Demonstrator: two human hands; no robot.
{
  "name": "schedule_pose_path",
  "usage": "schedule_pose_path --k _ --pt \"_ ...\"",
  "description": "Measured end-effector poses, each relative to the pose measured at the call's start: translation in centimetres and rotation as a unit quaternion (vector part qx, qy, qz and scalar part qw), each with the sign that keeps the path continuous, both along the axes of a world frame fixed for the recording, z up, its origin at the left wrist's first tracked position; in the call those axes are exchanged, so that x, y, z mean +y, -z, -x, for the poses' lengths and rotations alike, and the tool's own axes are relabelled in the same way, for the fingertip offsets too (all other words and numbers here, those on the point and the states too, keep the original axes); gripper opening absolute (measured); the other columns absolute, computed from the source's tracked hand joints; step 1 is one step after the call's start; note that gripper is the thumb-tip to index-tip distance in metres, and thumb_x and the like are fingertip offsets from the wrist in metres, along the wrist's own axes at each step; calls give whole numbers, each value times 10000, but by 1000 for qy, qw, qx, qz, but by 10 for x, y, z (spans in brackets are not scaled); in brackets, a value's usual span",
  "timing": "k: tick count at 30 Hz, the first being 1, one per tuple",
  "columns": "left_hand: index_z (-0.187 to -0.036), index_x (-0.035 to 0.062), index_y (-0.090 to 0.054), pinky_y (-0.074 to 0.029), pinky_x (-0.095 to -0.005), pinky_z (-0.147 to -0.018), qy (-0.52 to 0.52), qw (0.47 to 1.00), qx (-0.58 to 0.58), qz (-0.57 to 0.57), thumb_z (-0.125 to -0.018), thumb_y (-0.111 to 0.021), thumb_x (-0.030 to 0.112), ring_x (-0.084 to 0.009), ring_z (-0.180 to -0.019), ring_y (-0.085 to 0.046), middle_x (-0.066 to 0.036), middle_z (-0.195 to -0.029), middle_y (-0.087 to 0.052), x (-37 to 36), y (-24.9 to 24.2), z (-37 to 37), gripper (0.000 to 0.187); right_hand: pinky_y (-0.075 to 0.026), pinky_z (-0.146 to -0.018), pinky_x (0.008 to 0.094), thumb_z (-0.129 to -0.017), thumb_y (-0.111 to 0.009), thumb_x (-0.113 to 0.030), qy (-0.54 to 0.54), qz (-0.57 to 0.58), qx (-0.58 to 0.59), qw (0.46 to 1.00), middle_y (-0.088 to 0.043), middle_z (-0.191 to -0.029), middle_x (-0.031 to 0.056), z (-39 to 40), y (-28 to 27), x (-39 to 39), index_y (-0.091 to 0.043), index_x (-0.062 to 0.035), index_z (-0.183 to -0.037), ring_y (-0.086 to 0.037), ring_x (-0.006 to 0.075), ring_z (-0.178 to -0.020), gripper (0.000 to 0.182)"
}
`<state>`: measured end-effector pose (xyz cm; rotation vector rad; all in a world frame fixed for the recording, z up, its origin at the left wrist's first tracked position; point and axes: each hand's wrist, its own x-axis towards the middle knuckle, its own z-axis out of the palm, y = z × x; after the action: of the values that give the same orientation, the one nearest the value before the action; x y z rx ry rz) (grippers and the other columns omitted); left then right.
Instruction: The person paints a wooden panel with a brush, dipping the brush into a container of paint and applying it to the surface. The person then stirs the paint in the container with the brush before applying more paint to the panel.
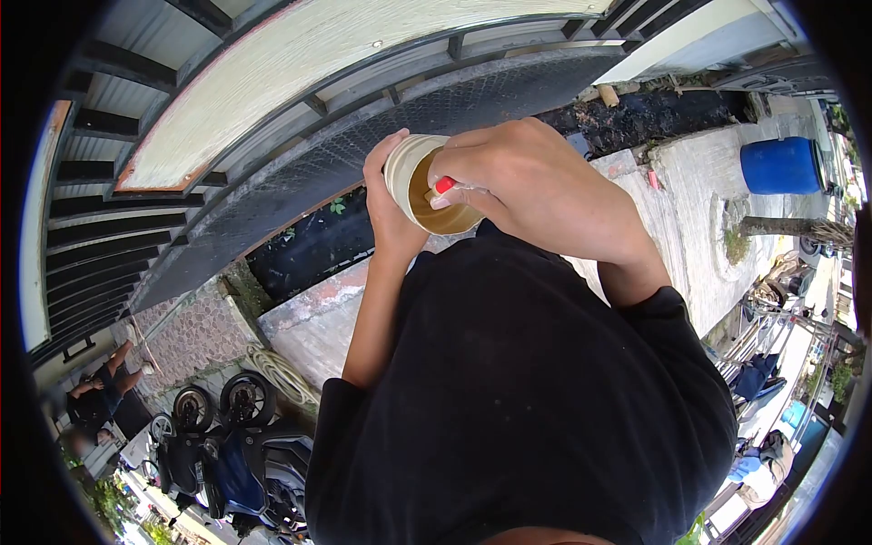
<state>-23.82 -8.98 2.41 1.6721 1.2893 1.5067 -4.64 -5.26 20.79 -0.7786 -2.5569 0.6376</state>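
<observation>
My left hand (386,168) is wrapped round the outside of a cream paint can (400,182), which is tilted so that its open mouth faces me. Inside the can, a yellowish-brown layer shows on the wall and bottom. My right hand (495,173) reaches over the rim, its fingers closed on what looks like a paintbrush (443,185). Only its red end and a short pale part show; the bristles are hidden. Just beyond the can stands a black metal fence (318,154) with a cream panel (300,68) that has streaky brush marks.
Below the fence runs a dark ditch (309,263), beside a concrete strip (313,318). A blue barrel (781,166) and a tree trunk (790,227) stand to the right. Parked motorbikes (236,472), a coiled hose (282,374) and another person (95,395) are at lower left.
</observation>
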Motion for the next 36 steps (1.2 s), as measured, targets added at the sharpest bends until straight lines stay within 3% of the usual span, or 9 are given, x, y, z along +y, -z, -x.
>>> schedule_pose_path --k 3,5,9,11,18,21,24,27,36 --pt "-1526 36 -380 -420 -439 -1199 1 1000 9 -10 -738 -1005 206 -296 -1392 -571 -205 -1546 -531 2 1 1 1020 -572 -782 489 -853 -750 -28 1 8 -13 1000 -739 -984 191 0 2 0 -717 24 -1008 -722 428 -901 167" --pt "-1526 35 -380 -420 -439 -1199 4 1000 9 -17 -737 -1006 207 -295 -1389 -573 -205 -1548 -529 2 2 1 1022 -584 -713 501 -831 -713 -23 8 -5 36 999 -718 -861 229 2 3 0 -686 35 -830 -722 442 -842 64" --pt "-1524 36 -377 -420 -437 -1199 3 1000 -10 5 -731 -1012 215 -294 -1384 -576 -204 -1551 -523 2 6 1 1031 -582 -713 502 -839 -706 -20 16 -2 55 998 -718 -864 230 2 -4 1 -685 40 -822 -719 445 -837 66" --pt "-1524 35 -376 -420 -436 -1198 8 1000 -15 5 -731 -1012 217 -293 -1382 -577 -203 -1552 -522 3 7 1 1033 -568 -773 480 -857 -757 -31 9 11 24 1000 -733 -974 200 1 -5 2 -711 33 -1010 -715 438 -896 172" --pt "-1515 25 -379 -421 -430 -1197 2 1000 -1 3 -757 -998 203 -290 -1390 -569 -200 -1545 -525 3 0 -1 995 -560 -764 481 -871 -766 -40 12 27 14 999 -732 -962 198 0 2 0 -718 30 -1012 -710 439 -891 164" --pt "-1505 35 -400 -470 -423 -1148 -17 1000 0 -4 -750 -1003 198 -304 -1330 -622 -198 -1517 -560 6 6 -3 981 -570 -694 477 -893 -735 -49 47 25 102 993 -711 -833 219 0 -3 0 -720 42 -890 -717 424 -798 92" --pt "-1495 44 -422 -516 -422 -1101 -38 999 -1 9 -725 -1014 193 -324 -1274 -674 -195 -1482 -599 5 5 -7 983 -560 -651 410 -949 -755 -95 110 42 118 986 -705 -792 192 -5 -11 -2 -737 34 -972 -719 331 -705 132" --pt "-1490 37 -427 -514 -429 -1103 -51 997 -14 52 -701 -1021 183 -330 -1287 -663 -194 -1464 -606 1 4 -11 998 -489 -561 267 -1014 -760 -154 229 149 156 949 -715 -772 112 -11 -2 -3 -726 37 -1082 -644 112 -588 205" --pt "-1478 29 -446 -506 -451 -1103 -59 992 -15 106 -651 -1024 138 -364 -1290 -632 -198 -1399 -603 -2 7 -13 1015 -409 -506 221 -1094 -690 -200 308 277 351 840 -693 -758 44 -23 25 2 -687 4 -1058 -586 59 -563 207"
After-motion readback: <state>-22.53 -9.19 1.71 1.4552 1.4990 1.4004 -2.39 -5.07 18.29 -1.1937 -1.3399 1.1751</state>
